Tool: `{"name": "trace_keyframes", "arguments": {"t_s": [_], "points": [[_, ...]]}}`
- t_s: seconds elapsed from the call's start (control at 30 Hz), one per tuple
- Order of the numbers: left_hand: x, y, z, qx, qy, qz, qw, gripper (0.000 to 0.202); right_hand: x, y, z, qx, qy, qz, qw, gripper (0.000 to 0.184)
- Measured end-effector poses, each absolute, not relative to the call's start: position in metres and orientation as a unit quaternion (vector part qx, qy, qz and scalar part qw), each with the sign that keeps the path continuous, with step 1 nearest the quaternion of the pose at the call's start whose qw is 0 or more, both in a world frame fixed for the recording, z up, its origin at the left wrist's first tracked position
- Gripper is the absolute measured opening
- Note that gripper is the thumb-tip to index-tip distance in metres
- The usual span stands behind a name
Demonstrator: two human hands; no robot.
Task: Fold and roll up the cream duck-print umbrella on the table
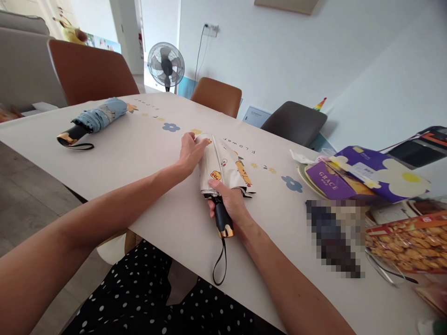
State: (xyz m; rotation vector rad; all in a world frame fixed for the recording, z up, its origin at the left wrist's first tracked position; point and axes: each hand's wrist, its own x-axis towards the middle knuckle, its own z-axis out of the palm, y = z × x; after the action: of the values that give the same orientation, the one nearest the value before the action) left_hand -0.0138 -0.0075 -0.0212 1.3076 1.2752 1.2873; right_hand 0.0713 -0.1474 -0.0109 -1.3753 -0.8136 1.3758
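Worktop (146, 153) pale and smooth, printed with blue and yellow flowers (171, 127) and the word "Flower". Left end: blue umbrella (101, 117), folded, its wrist loop (82, 146) flat on the surface. Middle: white umbrella (223, 160), yellow cartoon prints, handle toward near edge. Right: purple packaging (323, 186) marked GRACE, beside orange-banded snack pack (410, 239).

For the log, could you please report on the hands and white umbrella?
White umbrella loosely folded. Left hand on far end, right hand gripping near handle. Blue umbrella apart.
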Motion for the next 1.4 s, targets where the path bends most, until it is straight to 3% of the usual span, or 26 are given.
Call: {"name": "trace_keyframes", "arguments": {"t_s": [0.23,0.5,0.8,0.93,1.0,1.1,1.3,1.4], "points": [[-0.010,-0.021,-0.019,0.625,0.450,0.528,0.359,0.025,0.072,-0.146,-0.014,-0.564,-0.341,0.561,0.501,0.026],[-0.005,-0.042,-0.009,0.784,0.323,0.434,0.305,0.006,0.074,-0.146,-0.017,-0.580,-0.328,0.571,0.479,0.026],[-0.003,-0.042,-0.011,0.795,0.307,0.394,0.345,0.009,0.072,-0.146,-0.013,-0.579,-0.328,0.561,0.492,0.025],[-0.002,-0.037,-0.014,0.729,0.378,0.456,0.342,0.038,0.069,-0.145,-0.016,-0.583,-0.323,0.550,0.504,0.026],[-0.002,-0.035,-0.015,0.676,0.427,0.478,0.365,0.055,0.067,-0.145,-0.018,-0.591,-0.325,0.535,0.508,0.025],[-0.005,-0.033,-0.014,0.604,0.487,0.455,0.438,0.063,0.064,-0.145,-0.023,-0.611,-0.333,0.517,0.498,0.025],[-0.006,-0.038,-0.010,0.466,0.422,0.384,0.676,0.041,0.061,-0.146,-0.030,-0.630,-0.356,0.490,0.487,0.026],[-0.004,-0.036,-0.013,0.392,0.407,0.363,0.741,0.037,0.061,-0.147,-0.028,-0.634,-0.357,0.483,0.487,0.028]]}}
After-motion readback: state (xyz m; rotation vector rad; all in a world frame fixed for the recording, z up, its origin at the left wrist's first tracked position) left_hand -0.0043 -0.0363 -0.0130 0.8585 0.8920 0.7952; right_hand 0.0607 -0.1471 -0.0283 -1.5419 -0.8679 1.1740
